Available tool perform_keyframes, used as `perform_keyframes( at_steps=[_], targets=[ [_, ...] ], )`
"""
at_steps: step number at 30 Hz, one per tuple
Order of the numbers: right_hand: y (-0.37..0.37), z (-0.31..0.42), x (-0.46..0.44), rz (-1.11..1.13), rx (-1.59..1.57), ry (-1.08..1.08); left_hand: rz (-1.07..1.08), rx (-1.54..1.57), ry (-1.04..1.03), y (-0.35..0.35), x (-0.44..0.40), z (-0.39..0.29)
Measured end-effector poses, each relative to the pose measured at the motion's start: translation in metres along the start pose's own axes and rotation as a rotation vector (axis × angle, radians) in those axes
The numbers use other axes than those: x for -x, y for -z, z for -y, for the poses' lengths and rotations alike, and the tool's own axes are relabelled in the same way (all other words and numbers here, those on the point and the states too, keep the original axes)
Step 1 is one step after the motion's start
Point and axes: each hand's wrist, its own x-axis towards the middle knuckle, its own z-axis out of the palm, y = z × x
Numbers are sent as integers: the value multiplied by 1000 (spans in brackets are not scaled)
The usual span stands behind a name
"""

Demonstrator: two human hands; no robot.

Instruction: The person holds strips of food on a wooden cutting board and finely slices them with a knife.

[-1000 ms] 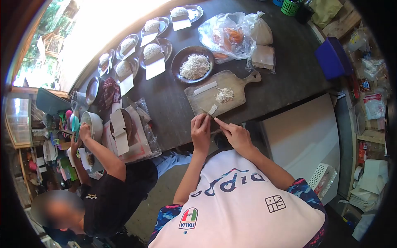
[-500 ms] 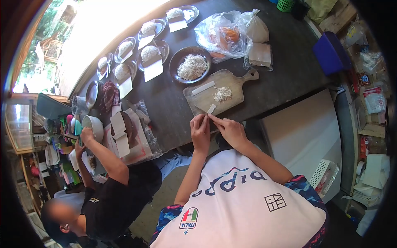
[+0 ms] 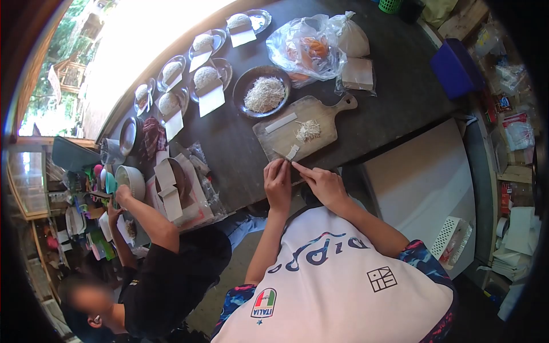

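Observation:
A wooden cutting board (image 3: 327, 112) lies at the table's near edge, its handle pointing right. On it are a small heap of fine pale shreds (image 3: 308, 131), a whitish rectangular strip (image 3: 281, 123) and a short pale piece (image 3: 293, 152) close to my fingertips. My left hand (image 3: 278, 187) is at the board's near edge, fingers pinched together; what they grip is hidden. Beside it my right hand (image 3: 326, 186) is closed with the index finger stretched toward the same spot; whatever it grips is too small to make out.
A dark bowl of pale shreds (image 3: 264, 95) stands behind the board. Several plates with rice mounds and white cards (image 3: 211, 101) line the far left. A plastic bag with orange contents (image 3: 306, 48) lies behind. At left, another person's hand (image 3: 122, 195) is at a white pot (image 3: 135, 182).
My hands stay almost in place at the board's edge, with the right fingertips shifted slightly. The other person's arm and body have moved slightly; the view has shifted a little.

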Motion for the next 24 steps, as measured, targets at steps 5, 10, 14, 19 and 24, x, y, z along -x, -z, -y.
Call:
perform_keyframes(
  at_steps=[5, 10, 14, 19, 24],
  targets=[
    [-5, -5, -5, -12, -36, 6, -1, -20, 42, 1, -1, -8],
    [-6, -4, -5, 17, 17, 7, 8, -17, 22, 2, -3, -4],
    [-3, -6, -1, 45, 16, -15, 18, -17, 20, 4, -4, -6],
    [-6, -2, -8, 14, 7, 22, 9, -17, -6, 3, -4, -1],
    [-2, -4, -4, 34, -7, 2, 2, -14, 25, 3, -3, -7]
  ],
)
